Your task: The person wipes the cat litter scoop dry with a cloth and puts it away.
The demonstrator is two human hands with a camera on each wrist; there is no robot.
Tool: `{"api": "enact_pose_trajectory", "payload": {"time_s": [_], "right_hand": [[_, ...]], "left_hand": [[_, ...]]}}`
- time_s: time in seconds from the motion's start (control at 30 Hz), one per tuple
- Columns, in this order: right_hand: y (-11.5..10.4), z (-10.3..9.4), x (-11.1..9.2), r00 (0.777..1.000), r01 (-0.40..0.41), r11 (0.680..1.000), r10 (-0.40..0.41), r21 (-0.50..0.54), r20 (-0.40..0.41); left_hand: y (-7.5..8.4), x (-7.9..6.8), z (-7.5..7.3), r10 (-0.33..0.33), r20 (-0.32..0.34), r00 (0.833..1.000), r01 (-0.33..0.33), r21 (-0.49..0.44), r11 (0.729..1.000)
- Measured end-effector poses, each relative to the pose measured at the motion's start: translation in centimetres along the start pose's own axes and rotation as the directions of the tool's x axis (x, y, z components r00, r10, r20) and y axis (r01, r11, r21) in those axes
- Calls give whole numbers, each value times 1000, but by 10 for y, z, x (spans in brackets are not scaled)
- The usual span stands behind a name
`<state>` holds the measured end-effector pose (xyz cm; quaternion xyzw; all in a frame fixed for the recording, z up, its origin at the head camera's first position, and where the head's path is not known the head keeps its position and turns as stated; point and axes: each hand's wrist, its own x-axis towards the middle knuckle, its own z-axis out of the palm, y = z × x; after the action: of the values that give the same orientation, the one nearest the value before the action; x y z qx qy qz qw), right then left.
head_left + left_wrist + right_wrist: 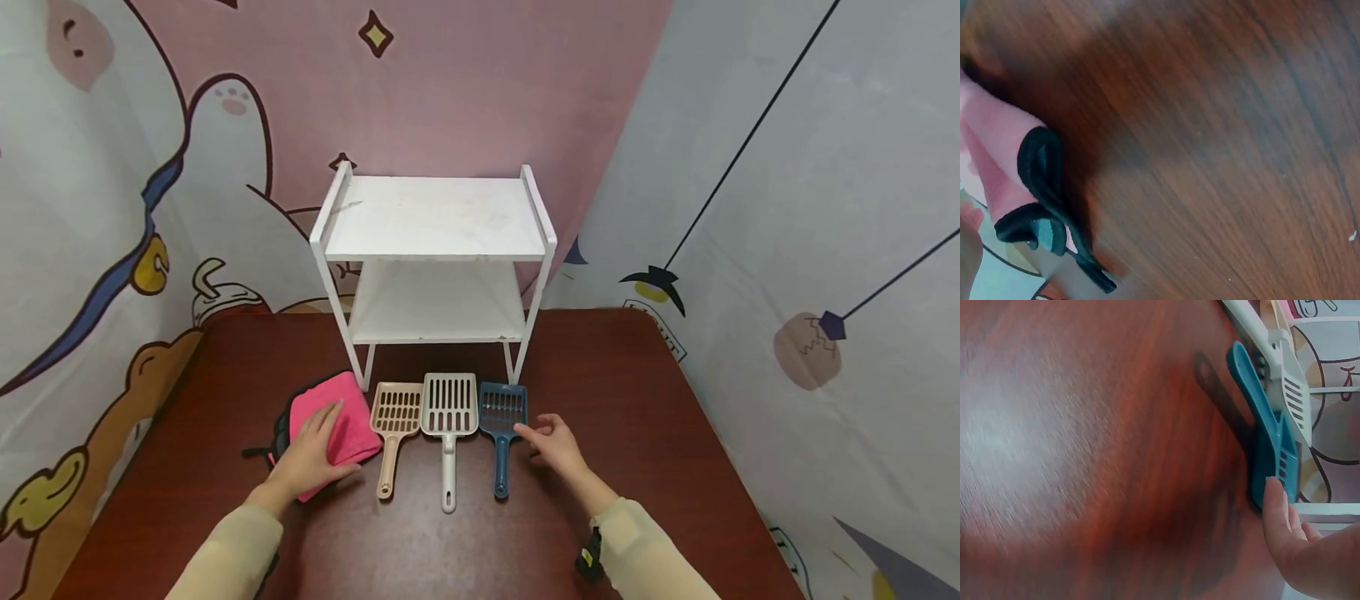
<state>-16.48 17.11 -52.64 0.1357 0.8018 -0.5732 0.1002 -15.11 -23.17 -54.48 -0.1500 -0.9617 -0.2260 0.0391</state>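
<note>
Square pink fabric article (356, 427) is showing vivid pink face, black trim. Slotted beige plastic scoop (389, 467) is carrying one even tone. Slotted white plastic scoop (448, 467) is matching two-tier white shelf (438, 217) in colour. Slotted dark-blue plastic scoop (502, 467) is reading teal-blue in right wrist view. Flat reddish-brown tabletop (600, 375) is bearing darker wood-grain streaks. Cartoon-printed wall covering (465, 92) is combining pink and whitish-grey areas, dark outlines, brown-edged yellow star. Long cream sleeves (236, 550) are appearing plain.
</note>
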Motion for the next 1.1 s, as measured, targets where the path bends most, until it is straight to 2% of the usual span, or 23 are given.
{"api": "enact_pose_trajectory", "payload": {"time_s": [0.27, 0.43, 0.6, 0.8, 0.93, 1.1], "right_hand": [[10, 15, -6, 994, -86, 992, 79, 95, 72], [13, 22, -9, 991, -117, 985, 107, 130, 83], [14, 27, -13, 979, -147, 983, 128, 112, 160], [14, 29, -16, 962, -156, 985, 134, 76, 236], [13, 29, -16, 962, -177, 979, 150, 103, 230], [14, 26, -18, 967, -201, 956, 159, 213, 200]], "left_hand": [[0, -3, 13, -28, 26, 999, 28, 23, 999], [1, -4, 18, -32, 7, 999, 32, 63, 998], [2, -3, 21, -33, -7, 999, 33, 110, 993], [5, 1, 23, -42, 30, 999, 37, 154, 987], [4, 2, 20, -56, 18, 998, 53, 134, 990], [1, -2, 11, -74, -29, 997, 75, 51, 996]]}}
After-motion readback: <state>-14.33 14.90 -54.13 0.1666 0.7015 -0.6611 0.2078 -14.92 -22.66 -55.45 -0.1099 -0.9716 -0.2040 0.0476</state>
